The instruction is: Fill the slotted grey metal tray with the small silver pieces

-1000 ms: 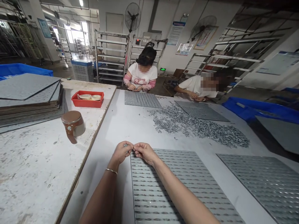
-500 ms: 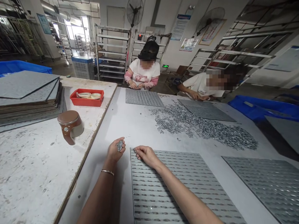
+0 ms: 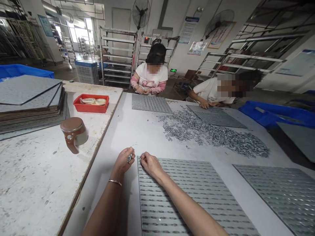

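My left hand [image 3: 125, 159] is curled around a clump of small shiny grey metal-like pieces [image 3: 129, 158], just left of a grey board. My right hand [image 3: 150, 165] is pinched at that board's far left corner; a tiny piece seems to show at the fingertips, too small to make out. The grey board [image 3: 197, 193] lies flat in front of me, covered in rows of small elongated pieces. My right forearm crosses over it and hides part of the rows. Beyond it spreads a loose pile of the same small pieces [image 3: 221, 134].
A second board with rows [image 3: 278, 186] lies at right. Two people sit across the table at boards [image 3: 151, 103] of their own. On the left table are a brown lidded mug [image 3: 73, 127], a red tray [image 3: 91, 107] and stacked boards [image 3: 27, 88]. A blue bin [image 3: 275, 114] stands at right.
My left hand has turned, its fingers closing further over the small pieces, and moved slightly right. My right hand has shifted a little at the board's corner, its fingers more bunched.
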`<state>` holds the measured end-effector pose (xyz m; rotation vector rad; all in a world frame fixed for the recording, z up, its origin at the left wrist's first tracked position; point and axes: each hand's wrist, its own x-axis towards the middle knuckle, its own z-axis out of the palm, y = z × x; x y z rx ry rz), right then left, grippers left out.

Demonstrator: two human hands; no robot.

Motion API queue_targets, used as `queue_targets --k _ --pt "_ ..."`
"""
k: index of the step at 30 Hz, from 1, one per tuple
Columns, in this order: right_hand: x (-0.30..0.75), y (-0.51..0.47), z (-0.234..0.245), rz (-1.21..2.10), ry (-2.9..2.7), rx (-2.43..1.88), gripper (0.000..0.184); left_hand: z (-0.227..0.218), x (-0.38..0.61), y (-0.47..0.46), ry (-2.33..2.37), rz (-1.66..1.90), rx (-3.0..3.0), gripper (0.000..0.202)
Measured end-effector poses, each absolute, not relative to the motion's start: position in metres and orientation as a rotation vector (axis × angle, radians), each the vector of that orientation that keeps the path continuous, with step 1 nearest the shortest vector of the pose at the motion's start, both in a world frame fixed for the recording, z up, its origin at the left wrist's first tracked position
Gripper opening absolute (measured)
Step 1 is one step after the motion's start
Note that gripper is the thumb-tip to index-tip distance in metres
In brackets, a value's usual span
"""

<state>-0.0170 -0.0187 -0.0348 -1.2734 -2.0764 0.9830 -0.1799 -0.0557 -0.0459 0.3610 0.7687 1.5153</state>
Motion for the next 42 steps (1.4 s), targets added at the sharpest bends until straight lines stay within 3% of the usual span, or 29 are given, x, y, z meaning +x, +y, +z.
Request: queue_targets --k 6,10,20,24,27,33,42 --pt "-0.022 -0.023 -0.032 1.313 -1.755 -1.071 0.037 -0.044 -0.169 -0.059 0.738 1.423 0.453 0.049" --pt "-0.024 -0.026 -0.034 1.341 -1.674 -0.994 0.043 -0.044 -0.165 -0.061 0.737 1.408 0.461 0.046" --pt "0.0 -0.014 -0.034 1.407 -1.725 -1.107 0.036 -0.047 -0.178 -0.054 0.768 1.448 0.316 0.031" --pt "0.008 -0.018 -0.043 1.145 -2.153 -1.138 0.023 -0.05 -0.186 -0.053 0.795 1.509 0.26 0.022" --pt "0.004 -0.021 -0.045 0.954 -2.277 -1.192 0.02 -0.05 -0.181 -0.054 0.818 1.525 0.266 0.026" --pt "-0.009 -0.026 -0.044 0.825 -2.324 -1.258 0.019 -0.048 -0.171 -0.056 0.841 1.487 0.297 0.035" --pt "-0.011 -0.032 -0.034 0.774 -2.267 -1.288 0.014 -0.05 -0.176 -0.056 0.862 1.415 0.319 0.022"
